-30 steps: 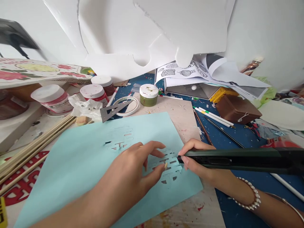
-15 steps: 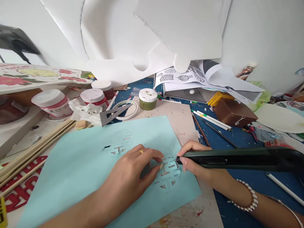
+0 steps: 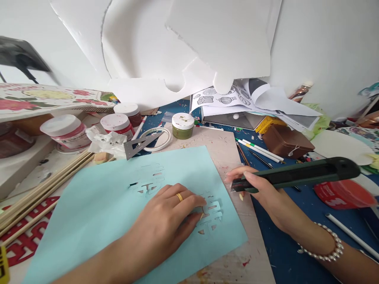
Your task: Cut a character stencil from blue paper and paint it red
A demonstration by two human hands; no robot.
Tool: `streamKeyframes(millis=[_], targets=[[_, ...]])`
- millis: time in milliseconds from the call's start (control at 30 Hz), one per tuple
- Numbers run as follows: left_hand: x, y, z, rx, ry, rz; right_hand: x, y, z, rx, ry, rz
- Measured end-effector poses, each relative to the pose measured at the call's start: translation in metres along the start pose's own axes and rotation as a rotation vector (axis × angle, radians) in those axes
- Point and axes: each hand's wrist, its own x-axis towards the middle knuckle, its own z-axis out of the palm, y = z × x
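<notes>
A sheet of light blue paper lies tilted on a stained board, with two cut-out patterns in it. My left hand, a gold ring on one finger, rests on the sheet beside the right-hand pattern. Its thumb and index finger are drawn together at the pattern's edge, pinching the paper there. Flaps of partly cut paper stand up around the openings. Off the sheet's right edge, my right hand grips a dark green utility knife, its blade end pointing left above the board.
Behind the sheet are a set square, a tape roll and a green paint jar. Wooden sticks and red cut-outs lie left. Pens, a brown box and a red tub occupy the right.
My right hand has lifted the knife off the pattern and moved it right, past the paper's edge. My left hand stays nearly in place, its fingertips closer together.
</notes>
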Motion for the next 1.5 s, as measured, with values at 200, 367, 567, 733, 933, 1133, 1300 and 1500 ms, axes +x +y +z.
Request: streamKeyframes(millis=[200,367,567,733,933,1133,1300,1500], targets=[[0.001,0.001,-0.003,-0.002,-0.007,-0.030,-0.003,-0.006,0.000,0.397,-0.134,0.118],[0.001,-0.001,-0.002,0.018,-0.002,-0.035,-0.004,-0.008,0.003,0.477,-0.249,0.226],[0.000,0.001,-0.005,0.004,-0.023,-0.095,-0.006,-0.010,-0.009,0.461,-0.204,0.152],[0.002,0.007,-0.010,-0.053,-0.022,-0.170,-0.007,-0.006,-0.008,0.593,-0.221,0.120],[0.004,0.009,-0.012,-0.088,-0.036,-0.230,-0.009,-0.007,-0.003,0.613,-0.217,0.123],[0.004,0.007,-0.012,-0.107,-0.065,-0.234,-0.011,-0.009,-0.002,0.552,-0.210,0.176],[0.003,0.006,-0.012,-0.110,-0.063,-0.233,-0.014,-0.010,-0.005,0.544,-0.182,0.213],[0.002,0.006,-0.012,-0.133,-0.067,-0.248,-0.011,-0.011,-0.006,0.601,-0.205,0.209]])
